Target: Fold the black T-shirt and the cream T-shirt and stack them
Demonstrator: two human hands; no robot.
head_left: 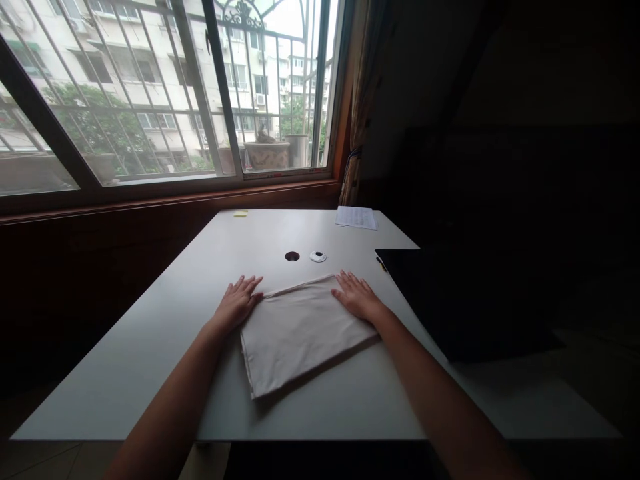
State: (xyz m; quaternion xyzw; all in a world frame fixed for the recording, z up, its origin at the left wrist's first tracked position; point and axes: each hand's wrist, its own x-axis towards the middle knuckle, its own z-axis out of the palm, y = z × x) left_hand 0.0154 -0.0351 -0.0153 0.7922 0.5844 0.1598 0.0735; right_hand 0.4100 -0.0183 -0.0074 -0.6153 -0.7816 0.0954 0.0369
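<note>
A pale folded cloth (300,337) lies flat on the white table (160,320), turned at a slight angle, with its layered edges showing at the left. My left hand (240,301) rests at the cloth's upper left corner, fingers spread, the thumb touching its edge. On the upper right corner lies my right hand (356,295), palm down with the fingers stretched out. Neither hand grips the cloth. What is under the palms is hidden.
Beyond the cloth are a round hole (292,256) in the tabletop and a white ring-shaped cover (318,257). Printed papers (357,217) and a yellow sticky note (241,214) lie near the far edge. A black sheet (450,300) covers the right side. A barred window (165,93) stands behind.
</note>
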